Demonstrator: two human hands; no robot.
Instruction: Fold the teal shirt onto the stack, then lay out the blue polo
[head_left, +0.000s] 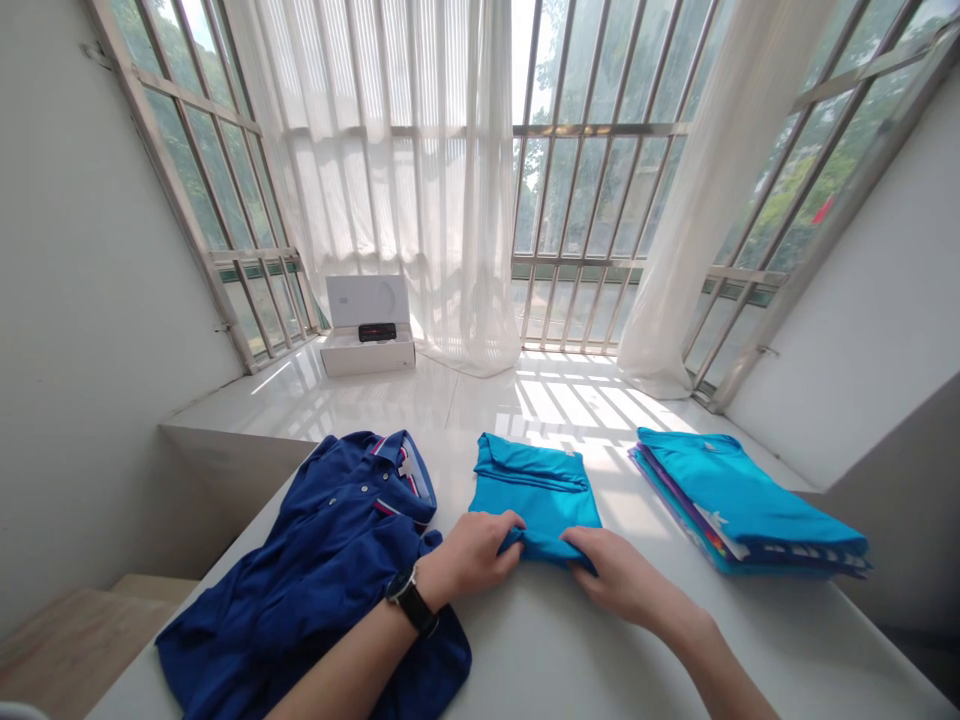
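A folded turquoise shirt (536,485) lies in the middle of the white table (570,650). My left hand (472,552), with a black watch on its wrist, pinches the shirt's near left corner. My right hand (611,570) grips the near right corner of the same shirt, fingers curled over the edge. An unfolded dark blue polo shirt (315,575) lies spread out to the left, under my left forearm.
A stack of folded turquoise shirts (739,505) sits at the table's right. Beyond the table is a glossy white window ledge with an open white box (367,335), sheer curtains and barred windows. Walls close in on both sides.
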